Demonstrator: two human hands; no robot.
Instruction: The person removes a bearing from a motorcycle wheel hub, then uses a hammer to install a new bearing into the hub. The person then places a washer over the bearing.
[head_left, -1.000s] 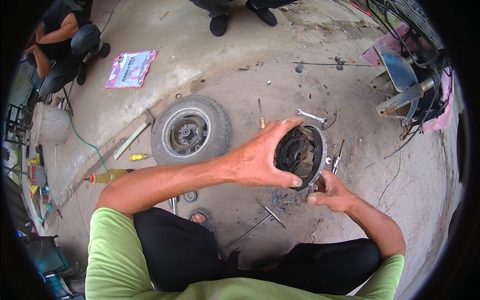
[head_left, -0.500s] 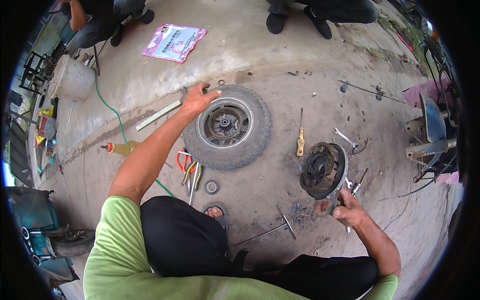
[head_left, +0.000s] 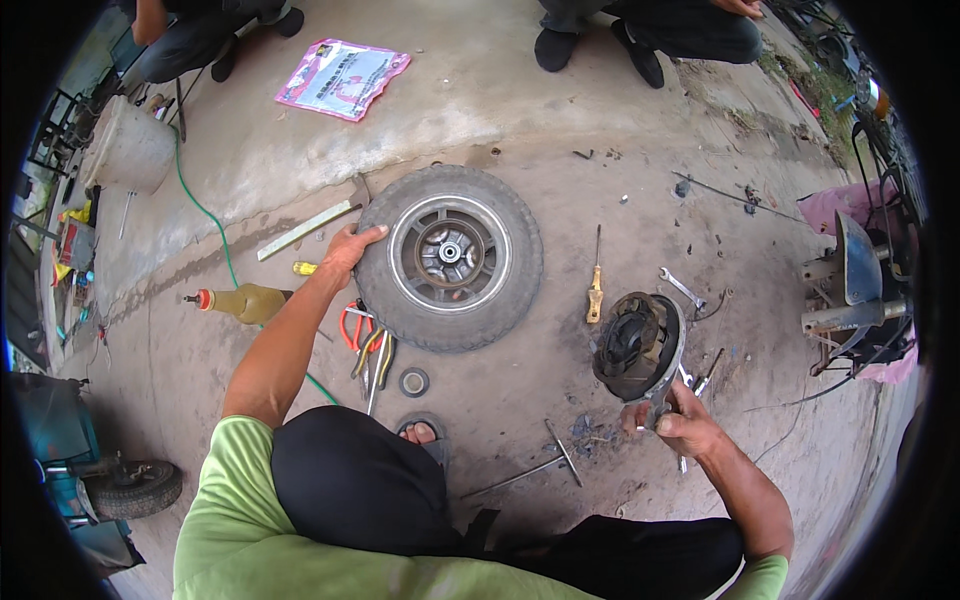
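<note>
A small wheel (head_left: 505, 300) with a black tyre and silver rim lies hub-up on the ground in front of me. My left hand (head_left: 346, 250) grips the tyre's left side, its thumb laid over the sidewall; the other fingers are partly hidden. On the right, my right hand (head_left: 690, 424) is closed around the lower end of a round, greasy brake plate (head_left: 640, 345), whose dark inner parts are turned up and to the left. This plate is held apart from the wheel. Whether its edge touches the ground, I cannot tell.
Around the wheel lie a hammer (head_left: 305, 232), pliers (head_left: 387, 362), a tape roll (head_left: 413, 381), a bottle (head_left: 250, 303), a screwdriver (head_left: 595, 295), a wrench (head_left: 684, 288) and a T-handle tool (head_left: 563, 455). A vehicle part (head_left: 855, 265) stands right; two people crouch beyond a pink package (head_left: 345, 78).
My left hand has moved down from the tyre's upper left to its left side, and the wheel has shifted slightly. The brake plate stays in my right hand, a little lower and further left.
</note>
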